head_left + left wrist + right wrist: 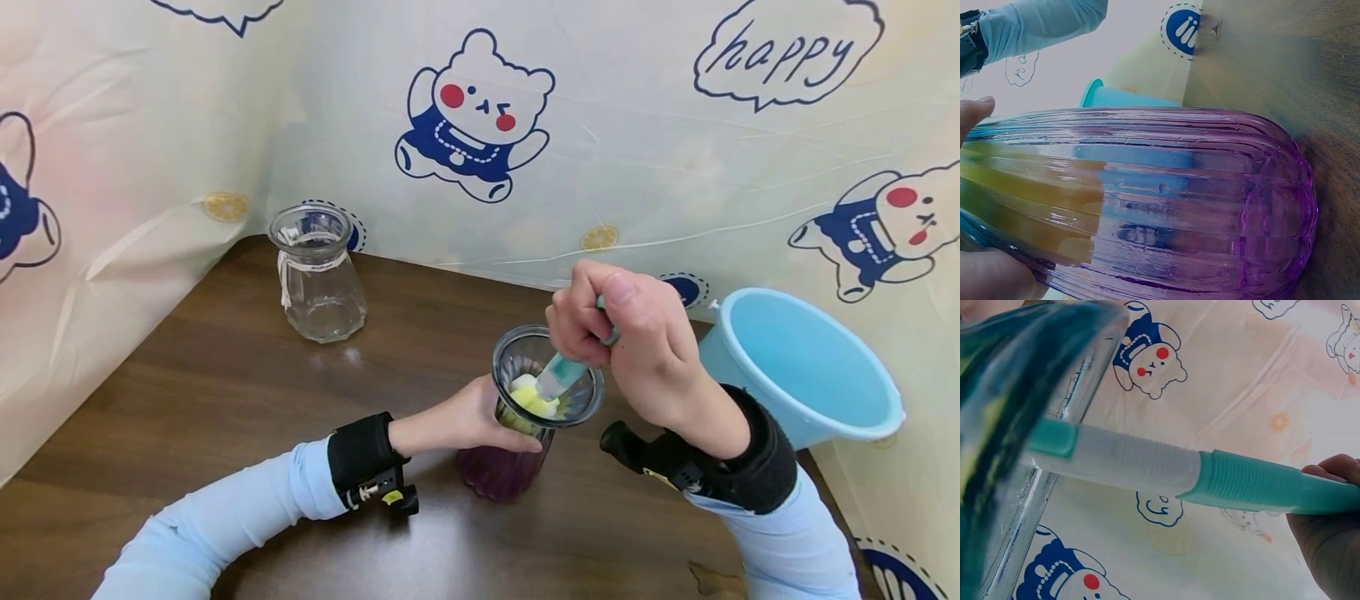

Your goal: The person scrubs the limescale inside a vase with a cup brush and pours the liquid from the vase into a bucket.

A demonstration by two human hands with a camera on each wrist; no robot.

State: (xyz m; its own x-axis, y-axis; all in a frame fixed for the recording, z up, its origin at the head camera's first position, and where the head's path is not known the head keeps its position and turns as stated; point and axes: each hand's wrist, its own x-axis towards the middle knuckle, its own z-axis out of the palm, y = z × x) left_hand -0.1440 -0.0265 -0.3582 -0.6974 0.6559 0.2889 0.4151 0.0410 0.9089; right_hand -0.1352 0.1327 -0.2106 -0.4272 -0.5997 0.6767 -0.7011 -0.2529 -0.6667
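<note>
The purple ribbed glass jar [517, 417] stands on the brown bench [225, 392]. Your left hand [468, 421] wraps around its side, and your right hand [622, 342] grips a teal-handled brush [570, 371] whose yellow-and-white head is inside the jar's mouth. Behind the jar to the left stands a clear glass vase [318, 279]; just right of the jar sits a light blue plastic basin [802, 367]. Beyond the jar, the cartoon-bear backdrop [480, 117] reads "happy".

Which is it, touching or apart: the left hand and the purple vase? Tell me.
Touching. In the head view the left hand wraps round the purple vase below its rim; in the left wrist view its fingers press against the ribbed glass.
</note>
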